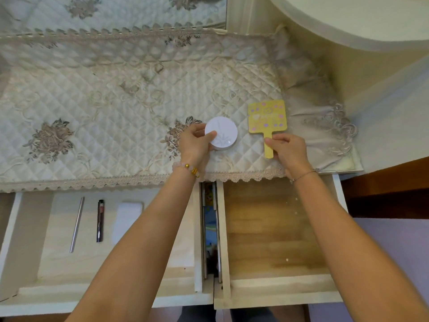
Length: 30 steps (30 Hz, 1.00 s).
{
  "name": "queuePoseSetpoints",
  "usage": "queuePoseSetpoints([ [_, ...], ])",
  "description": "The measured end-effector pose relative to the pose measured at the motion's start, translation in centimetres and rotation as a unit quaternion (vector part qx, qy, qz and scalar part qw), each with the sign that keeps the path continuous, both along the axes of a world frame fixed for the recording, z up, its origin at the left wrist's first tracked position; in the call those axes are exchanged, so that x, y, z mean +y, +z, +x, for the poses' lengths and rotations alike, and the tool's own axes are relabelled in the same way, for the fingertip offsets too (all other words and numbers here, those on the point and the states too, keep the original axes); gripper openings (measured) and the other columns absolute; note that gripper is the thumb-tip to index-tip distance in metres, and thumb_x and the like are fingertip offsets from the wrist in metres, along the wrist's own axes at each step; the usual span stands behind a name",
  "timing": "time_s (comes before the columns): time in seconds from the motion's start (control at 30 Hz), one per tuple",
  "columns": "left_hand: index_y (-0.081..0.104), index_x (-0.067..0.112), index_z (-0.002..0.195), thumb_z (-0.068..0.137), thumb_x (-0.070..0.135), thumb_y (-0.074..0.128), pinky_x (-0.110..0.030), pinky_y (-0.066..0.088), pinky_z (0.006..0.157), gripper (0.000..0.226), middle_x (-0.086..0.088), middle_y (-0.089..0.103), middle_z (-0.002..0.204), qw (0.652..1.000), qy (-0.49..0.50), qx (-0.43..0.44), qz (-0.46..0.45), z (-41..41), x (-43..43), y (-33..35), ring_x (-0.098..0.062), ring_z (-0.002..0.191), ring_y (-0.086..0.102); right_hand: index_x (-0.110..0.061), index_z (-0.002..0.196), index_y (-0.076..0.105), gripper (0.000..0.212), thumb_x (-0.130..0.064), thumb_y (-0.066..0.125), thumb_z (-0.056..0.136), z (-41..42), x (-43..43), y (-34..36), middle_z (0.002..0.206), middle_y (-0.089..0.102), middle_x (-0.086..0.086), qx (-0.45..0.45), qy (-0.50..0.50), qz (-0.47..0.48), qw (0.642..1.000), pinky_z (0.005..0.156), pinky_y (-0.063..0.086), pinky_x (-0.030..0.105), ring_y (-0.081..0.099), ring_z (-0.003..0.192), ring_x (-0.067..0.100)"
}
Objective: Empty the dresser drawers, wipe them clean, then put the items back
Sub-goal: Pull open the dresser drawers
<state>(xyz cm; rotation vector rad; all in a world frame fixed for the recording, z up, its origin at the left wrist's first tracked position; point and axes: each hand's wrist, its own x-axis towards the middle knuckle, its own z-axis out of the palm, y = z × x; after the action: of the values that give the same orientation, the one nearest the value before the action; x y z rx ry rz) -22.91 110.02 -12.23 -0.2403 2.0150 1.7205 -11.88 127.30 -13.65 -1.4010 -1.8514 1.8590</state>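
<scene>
Two dresser drawers stand pulled out below the quilted top. My left hand (196,141) grips a round white compact (222,133) on the quilted cover. My right hand (286,148) pinches the handle of a yellow hand mirror (267,117) with pink and purple dots, lying flat on the cover. The right drawer (274,228) shows only its bare wooden bottom. In the left drawer (30,240) lie a silver stick (77,224), a dark pen-like tube (100,220) and a white pad (127,220).
A quilted lace-edged cover (116,101) with embroidered flowers lies over the dresser top. A pale rounded edge (348,24) curves at the top right. A brown wooden surface (383,182) sits to the right of the drawers.
</scene>
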Motion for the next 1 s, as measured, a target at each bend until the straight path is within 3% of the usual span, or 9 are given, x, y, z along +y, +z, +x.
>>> queuePoseSetpoints([
  [0.07,0.060,0.001,0.111,0.083,0.000,0.065,-0.022,0.055,0.058,0.028,-0.002,0.058,0.086,1.000,0.004,-0.005,0.003,0.4,0.4,-0.2,-0.013,0.078,0.060,-0.014,0.086,0.065,0.016,-0.012,0.076,0.075,0.1,0.1,-0.5,0.082,0.064,0.003,-0.007,-0.002,-0.001,1.000,0.084,0.055,0.043,0.064,0.085,0.022],
  [0.2,0.063,0.004,0.105,0.081,0.005,0.069,-0.041,0.057,0.076,0.025,-0.001,0.058,0.079,1.000,0.003,0.008,-0.030,0.6,0.6,-0.7,-0.014,0.076,0.060,-0.018,0.086,0.067,0.016,-0.020,0.077,0.073,0.4,-0.2,-0.9,0.081,0.065,0.000,-0.029,0.005,0.069,0.997,0.082,0.054,0.035,0.063,0.082,0.016],
  [0.3,0.065,0.010,0.099,0.078,0.011,0.072,-0.047,0.056,0.079,0.022,-0.003,0.062,0.081,0.997,-0.002,0.039,-0.060,0.6,0.5,-0.9,-0.020,0.081,0.064,-0.013,0.095,0.070,0.025,-0.026,0.076,0.074,0.5,-0.3,-0.5,0.083,0.065,-0.001,-0.060,0.019,0.148,0.987,0.079,0.049,0.028,0.061,0.081,0.013],
  [0.43,0.067,0.009,0.105,0.078,0.018,0.073,-0.035,0.054,0.081,0.029,-0.006,0.068,0.096,0.987,-0.026,0.096,-0.125,1.0,0.5,-0.9,-0.017,0.088,0.063,-0.015,0.097,0.071,0.025,-0.027,0.074,0.076,0.6,-0.8,-0.2,0.080,0.064,-0.003,-0.081,0.023,0.197,0.977,0.074,0.045,0.026,0.059,0.080,0.011],
  [0.57,0.066,0.005,0.108,0.081,0.017,0.070,-0.022,0.042,0.074,0.030,-0.005,0.066,0.102,0.969,-0.053,0.167,-0.175,1.3,0.6,-0.4,-0.014,0.088,0.057,-0.018,0.097,0.067,0.021,-0.024,0.072,0.077,1.0,-1.1,-0.1,0.077,0.061,-0.007,-0.081,0.026,0.226,0.970,0.073,0.041,0.025,0.060,0.082,0.014],
  [0.63,0.063,0.006,0.114,0.083,0.019,0.068,-0.022,0.042,0.077,0.034,-0.006,0.064,0.107,0.962,-0.067,0.184,-0.189,1.3,0.3,-0.3,-0.013,0.091,0.056,-0.019,0.098,0.066,0.021,-0.023,0.070,0.079,1.3,-1.2,0.0,0.080,0.061,-0.007,-0.072,0.032,0.235,0.969,0.081,0.046,0.031,0.061,0.087,0.015],
  [0.73,0.057,0.008,0.123,0.087,0.024,0.063,-0.030,0.045,0.089,0.041,-0.006,0.060,0.118,0.950,-0.100,0.217,-0.200,1.3,-0.8,-0.2,-0.016,0.103,0.056,-0.017,0.112,0.061,0.030,-0.024,0.066,0.083,2.2,-1.5,0.7,0.100,0.064,-0.001,-0.046,0.067,0.262,0.962,0.090,0.047,0.035,0.059,0.096,0.015],
  [0.87,0.054,0.011,0.129,0.091,0.026,0.058,-0.024,0.035,0.092,0.041,-0.006,0.057,0.125,0.887,-0.172,0.342,-0.258,1.9,-3.1,1.1,-0.020,0.117,0.049,-0.014,0.132,0.047,0.048,-0.026,0.060,0.088,3.5,-1.7,2.4,0.130,0.052,0.005,-0.036,0.149,0.362,0.920,0.096,0.034,0.025,0.047,0.120,0.020],
  [1.0,0.055,0.007,0.124,0.090,0.026,0.058,-0.040,0.042,0.093,0.040,-0.012,0.060,0.120,0.787,-0.210,0.490,-0.309,3.1,-6.1,3.0,-0.030,0.113,0.054,-0.010,0.136,0.041,0.053,-0.031,0.057,0.090,5.3,-2.7,4.5,0.135,0.048,0.008,-0.008,0.190,0.448,0.873,0.100,0.027,0.021,0.042,0.126,0.023],
])
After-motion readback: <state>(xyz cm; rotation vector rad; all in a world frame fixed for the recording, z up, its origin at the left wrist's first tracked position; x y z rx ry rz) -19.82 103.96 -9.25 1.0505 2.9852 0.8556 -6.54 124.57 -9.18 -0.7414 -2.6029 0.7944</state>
